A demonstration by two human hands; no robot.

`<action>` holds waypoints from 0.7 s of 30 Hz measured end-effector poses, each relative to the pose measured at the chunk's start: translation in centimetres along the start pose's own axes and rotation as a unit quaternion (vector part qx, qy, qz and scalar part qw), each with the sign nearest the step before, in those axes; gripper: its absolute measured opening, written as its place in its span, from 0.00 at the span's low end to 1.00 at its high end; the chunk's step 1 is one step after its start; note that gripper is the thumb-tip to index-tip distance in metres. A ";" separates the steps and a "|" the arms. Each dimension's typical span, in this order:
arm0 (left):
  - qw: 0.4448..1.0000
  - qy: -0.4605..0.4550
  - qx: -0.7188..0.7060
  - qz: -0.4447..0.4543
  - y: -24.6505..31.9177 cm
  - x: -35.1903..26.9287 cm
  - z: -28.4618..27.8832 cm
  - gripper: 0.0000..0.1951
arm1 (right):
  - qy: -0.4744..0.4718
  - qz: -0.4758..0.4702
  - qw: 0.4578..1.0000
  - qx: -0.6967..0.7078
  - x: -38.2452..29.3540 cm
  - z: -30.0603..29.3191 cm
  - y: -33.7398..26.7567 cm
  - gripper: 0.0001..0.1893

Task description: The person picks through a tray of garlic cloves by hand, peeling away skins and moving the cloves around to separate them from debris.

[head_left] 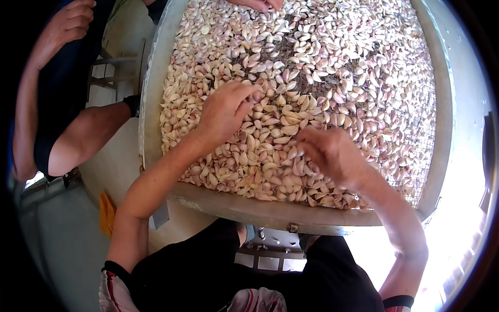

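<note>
Many unpeeled garlic cloves lie spread over a wire mesh screen inside a shallow tray with a raised rim. Over the middle left of the cloves is my left hand, its fingers bent and their tips close together at the cloves; whether a clove is between them cannot be told. My right hand, somewhat blurred, is lower and to the right, with curled fingers touching or just above the cloves. What its fingertips hold is hidden. Bare mesh shows through gaps between the cloves near the top middle.
Another person's hand reaches over the tray's far edge. At the left sits a person with a raised hand and a bare knee beside the tray. A wooden stool stands behind. An orange cloth-like thing is at lower left.
</note>
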State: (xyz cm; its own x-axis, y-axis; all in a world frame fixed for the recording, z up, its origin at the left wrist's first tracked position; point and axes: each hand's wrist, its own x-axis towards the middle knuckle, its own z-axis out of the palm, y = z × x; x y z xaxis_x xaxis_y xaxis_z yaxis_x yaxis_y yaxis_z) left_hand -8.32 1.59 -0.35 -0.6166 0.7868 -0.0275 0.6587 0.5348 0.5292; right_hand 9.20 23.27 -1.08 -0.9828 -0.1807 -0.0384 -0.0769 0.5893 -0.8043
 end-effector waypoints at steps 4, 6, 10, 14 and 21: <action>0.985 0.034 0.086 0.145 -1.4 4.8 1.9 0.17 | 0.145 0.091 0.981 -0.091 4.8 -3.6 3.3 0.07; 0.983 0.007 0.105 0.150 -1.0 6.5 3.5 0.22 | 0.229 0.045 0.963 -0.133 7.6 -5.6 5.9 0.10; 0.968 -0.110 0.130 0.184 1.8 5.9 5.9 0.32 | 0.246 0.086 0.965 -0.019 10.4 -7.3 11.7 0.13; 0.952 -0.164 0.127 0.224 1.3 0.2 4.9 0.34 | 0.194 0.206 0.942 0.179 9.4 -5.5 5.9 0.17; 0.983 -0.057 0.124 0.123 -1.4 -4.6 -1.4 0.28 | 0.048 0.194 0.842 0.501 4.5 -3.1 3.0 0.23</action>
State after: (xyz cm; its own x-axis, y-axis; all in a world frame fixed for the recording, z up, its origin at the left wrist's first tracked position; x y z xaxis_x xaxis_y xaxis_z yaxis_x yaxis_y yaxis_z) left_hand -6.97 -3.23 0.24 -0.3815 0.9240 -0.0271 0.8758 0.3707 0.3090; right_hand 3.99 26.61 -1.83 -0.9137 -0.0345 -0.4049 0.3868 -0.3795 -0.8405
